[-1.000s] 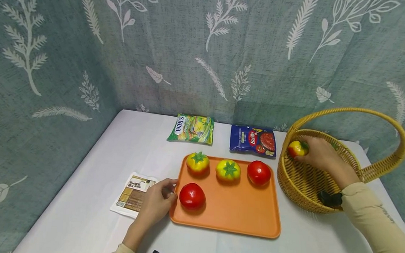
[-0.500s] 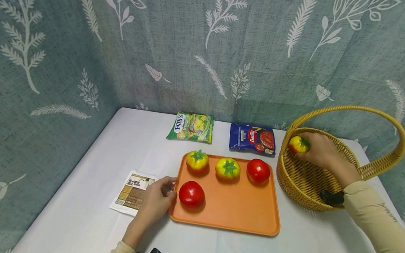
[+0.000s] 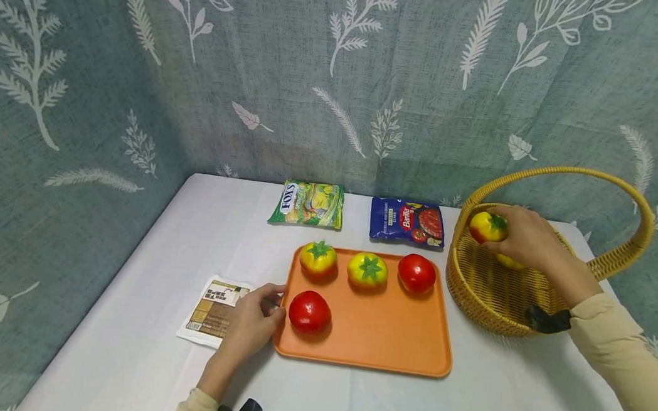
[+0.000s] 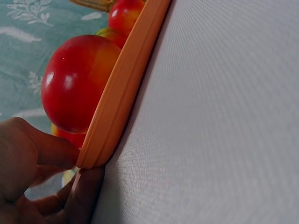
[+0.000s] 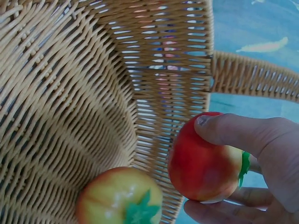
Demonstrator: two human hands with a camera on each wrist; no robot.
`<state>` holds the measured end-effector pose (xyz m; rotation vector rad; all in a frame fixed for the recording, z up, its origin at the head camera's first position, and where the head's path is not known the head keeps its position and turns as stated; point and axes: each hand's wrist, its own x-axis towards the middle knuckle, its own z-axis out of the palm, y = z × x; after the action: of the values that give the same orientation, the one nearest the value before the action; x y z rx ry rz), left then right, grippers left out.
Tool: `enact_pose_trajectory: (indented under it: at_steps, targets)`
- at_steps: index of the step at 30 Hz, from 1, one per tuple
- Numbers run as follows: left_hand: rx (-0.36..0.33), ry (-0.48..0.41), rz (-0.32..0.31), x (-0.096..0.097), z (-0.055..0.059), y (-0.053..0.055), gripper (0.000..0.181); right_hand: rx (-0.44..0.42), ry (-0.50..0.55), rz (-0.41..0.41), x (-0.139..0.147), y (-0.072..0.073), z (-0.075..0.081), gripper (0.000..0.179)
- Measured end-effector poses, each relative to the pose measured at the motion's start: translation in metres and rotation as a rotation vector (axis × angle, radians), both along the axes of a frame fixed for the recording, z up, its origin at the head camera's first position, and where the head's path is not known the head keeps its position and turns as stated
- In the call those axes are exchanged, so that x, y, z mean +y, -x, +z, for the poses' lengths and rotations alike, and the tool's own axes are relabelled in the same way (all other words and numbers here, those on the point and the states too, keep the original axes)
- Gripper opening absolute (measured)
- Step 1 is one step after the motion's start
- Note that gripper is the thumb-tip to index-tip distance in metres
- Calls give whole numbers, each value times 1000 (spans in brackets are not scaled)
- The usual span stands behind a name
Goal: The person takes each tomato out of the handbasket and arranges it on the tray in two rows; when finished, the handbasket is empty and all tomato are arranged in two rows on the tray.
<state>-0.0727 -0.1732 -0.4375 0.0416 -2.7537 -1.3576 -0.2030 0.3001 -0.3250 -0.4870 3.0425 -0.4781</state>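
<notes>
My left hand (image 3: 249,321) pinches the left rim of an orange tray (image 3: 389,338); in the left wrist view its thumb lies on the rim with fingers at the side. On the tray are a red tomato (image 3: 310,312) near this hand, another red tomato (image 3: 417,274) at the far right corner, and two yellow-red tomatoes (image 3: 367,271) (image 3: 318,259) along the far side. My right hand (image 3: 525,239) holds a red-yellow tomato (image 5: 198,163) with a green calyx, raised at the left inner wall of a wicker basket (image 3: 467,302). Another yellow tomato (image 5: 117,200) lies inside, partly hidden by that hand.
The basket's tall handle (image 3: 568,172) arches over the right hand. Behind the tray lie a green candy bag (image 3: 309,204) and a blue Barilla packet (image 3: 407,223). A brown-and-white packet (image 3: 209,314) lies partly under the left forearm. Patterned cloth (image 3: 292,71) hangs behind the table.
My right hand has lifted the tomato slightly within the basket, and a second yellow tomato now shows below it. The left hand stays at the tray's rim. The head view has shifted slightly.
</notes>
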Motion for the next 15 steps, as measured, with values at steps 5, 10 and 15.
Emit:
enact_pose_trajectory:
  at_steps: [5,10,15]
  targets:
    - [11,2,-1,-1,0,1,39,24,-27,-5,-4,-5,7,77]
    - [2,-2,5,-1,-1,1,39,74,-38,7,-9,-11,12,76]
    - [-3,-3,6,0,0,1,39,108,-39,6,-12,-18,17,71]
